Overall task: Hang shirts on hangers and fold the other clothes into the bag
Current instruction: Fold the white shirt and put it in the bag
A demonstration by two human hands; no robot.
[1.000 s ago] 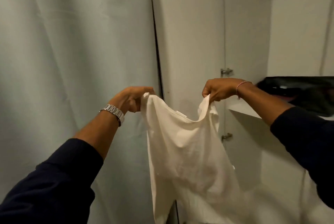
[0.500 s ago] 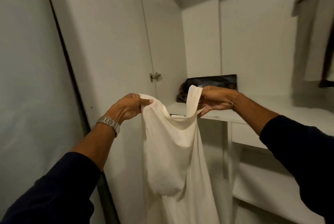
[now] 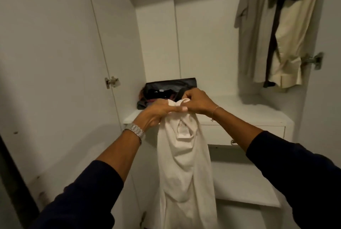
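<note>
left hand (image 3: pixel 154 111): fingers pinch cream top (image 3: pixel 184 164) at its upper edge
right hand (image 3: pixel 196 102): fingers pinch same edge, touching left
bag (image 3: pixel 169 85): on shelf (image 3: pixel 249 110) behind

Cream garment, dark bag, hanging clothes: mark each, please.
cream garment (image 3: pixel 184 169), head view, on its hanging middle.
dark bag (image 3: pixel 169 83), head view, on its back wall.
hanging clothes (image 3: pixel 287 31), head view, on the cream piece.

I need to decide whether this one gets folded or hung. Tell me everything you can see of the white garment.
The white garment is thin, soft cream cloth with a label inside its neck. Left hand and right hand pinch its top edges together, so it hangs doubled and creased before the wardrobe shelf, touching nothing else visible.
</note>
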